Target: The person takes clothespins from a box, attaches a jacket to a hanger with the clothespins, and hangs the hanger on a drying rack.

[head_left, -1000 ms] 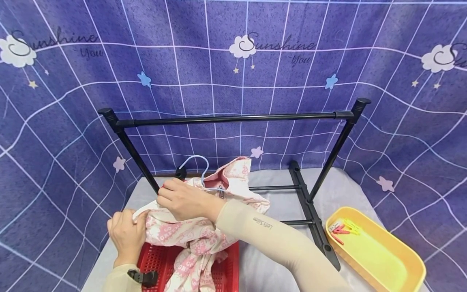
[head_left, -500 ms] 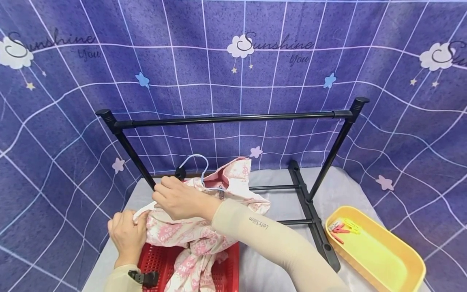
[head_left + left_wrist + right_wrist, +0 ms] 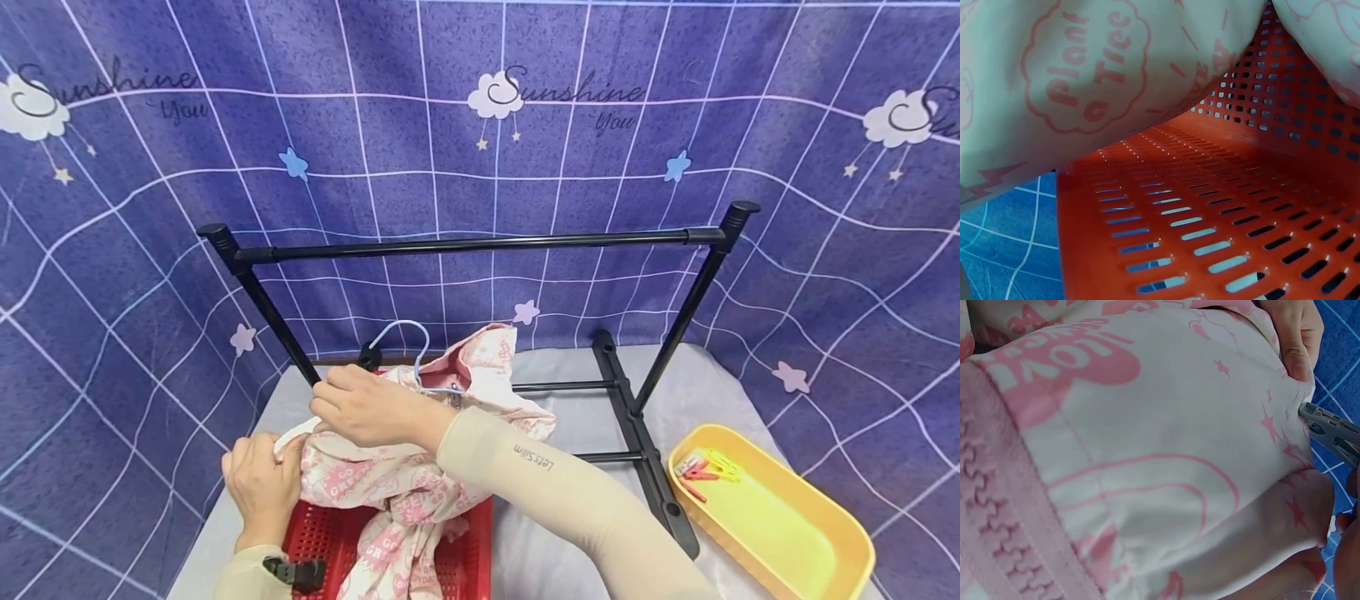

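Note:
A white jacket with pink print and a pink zipper (image 3: 1013,537) lies bunched over the red basket (image 3: 482,554). The jacket (image 3: 345,475) has a light-blue hanger (image 3: 406,322) inside, its hook rising from the neck opening. My left hand (image 3: 262,479) grips the jacket's left edge, thumb on top of the fabric. Just to its right my right hand (image 3: 375,410) is at the same edge. In the right wrist view a grey clothespin (image 3: 1330,427) sits with its tip on that edge, its rear end by my right fingers (image 3: 1347,556), which pinch it.
Behind the jacket stands a black rack with a top bar (image 3: 480,244) and a right foot (image 3: 652,467). At the right is a yellow tray (image 3: 787,533) holding red clothespins (image 3: 699,475) and yellow clothespins (image 3: 722,467). A blue grid-patterned curtain (image 3: 570,167) hangs behind.
My right hand has shifted slightly left along the jacket's edge. The left hand keeps its grip, and the jacket and hanger stay almost where they were.

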Available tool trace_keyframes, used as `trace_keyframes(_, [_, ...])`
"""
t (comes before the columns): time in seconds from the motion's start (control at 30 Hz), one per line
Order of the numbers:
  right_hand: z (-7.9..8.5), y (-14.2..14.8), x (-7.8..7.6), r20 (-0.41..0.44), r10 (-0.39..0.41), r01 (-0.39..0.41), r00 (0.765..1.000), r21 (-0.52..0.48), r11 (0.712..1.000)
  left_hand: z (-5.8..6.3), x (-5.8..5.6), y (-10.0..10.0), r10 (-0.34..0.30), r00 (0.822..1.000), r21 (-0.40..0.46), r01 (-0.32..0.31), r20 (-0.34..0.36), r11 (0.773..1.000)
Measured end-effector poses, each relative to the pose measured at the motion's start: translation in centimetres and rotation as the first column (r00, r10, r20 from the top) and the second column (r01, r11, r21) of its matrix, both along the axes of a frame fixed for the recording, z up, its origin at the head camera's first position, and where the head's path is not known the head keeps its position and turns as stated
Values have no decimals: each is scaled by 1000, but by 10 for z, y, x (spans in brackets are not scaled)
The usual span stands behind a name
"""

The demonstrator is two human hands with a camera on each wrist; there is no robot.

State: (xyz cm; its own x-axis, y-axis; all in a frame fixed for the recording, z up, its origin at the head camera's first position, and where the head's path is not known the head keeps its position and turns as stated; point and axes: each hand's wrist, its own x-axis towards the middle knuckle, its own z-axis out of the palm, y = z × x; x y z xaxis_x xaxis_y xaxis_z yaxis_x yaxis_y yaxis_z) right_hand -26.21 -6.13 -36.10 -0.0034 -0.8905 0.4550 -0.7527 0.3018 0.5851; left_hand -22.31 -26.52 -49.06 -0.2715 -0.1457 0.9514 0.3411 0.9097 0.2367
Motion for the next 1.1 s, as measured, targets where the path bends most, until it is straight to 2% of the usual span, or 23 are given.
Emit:
trace_keyframes(0.3, [3,0,4,-11,-20,20,1000,6,1000,0,-3,0,-10,1000,-5,10,-7,1000])
trace_keyframes(0.6, [1,-3,5,-71,-56,58,996,19,998,1,-3,2,-14,1000,-10,13,-24,1000])
trace_keyframes(0.87, [-3,-2,-1,-21,-59,59,998,-8,998,3,-5,3,-24,999,-23,23,-38,999])
trace_keyframes(1.1, [-4,-3,0,-57,-95,95,994,4,995,2,-4,1,-19,999,-20,18,-28,1000])
